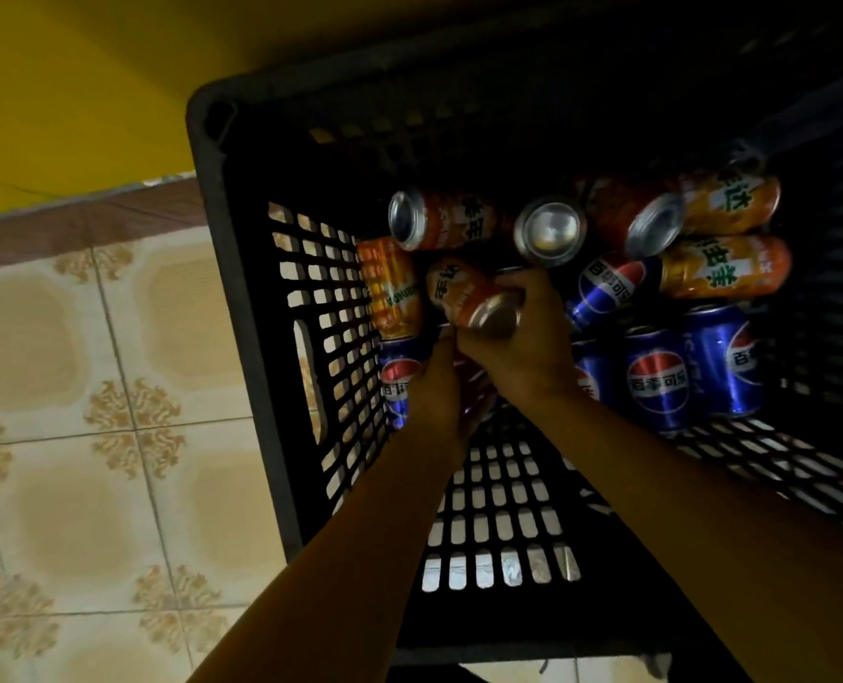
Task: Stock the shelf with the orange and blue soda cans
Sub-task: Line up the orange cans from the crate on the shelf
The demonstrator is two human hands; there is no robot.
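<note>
Both of my hands reach down into a black slatted crate (244, 308) that holds several orange and blue soda cans lying on their sides. My right hand (525, 354) grips an orange can (461, 290) near the crate's left side, its silver end facing me. Just below it, my left hand (434, 394) curls round a blue can (476, 382) that is mostly hidden by my fingers. Another blue can (397, 377) lies against the left wall. More blue cans (658, 379) lie to the right, and more orange cans (727, 266) lie behind them.
The crate stands on a beige patterned tile floor (89, 386) beside a yellow wall (89, 66) with a brown skirting strip (79, 224). The crate's tall perforated walls close in on all sides. No shelf is in view.
</note>
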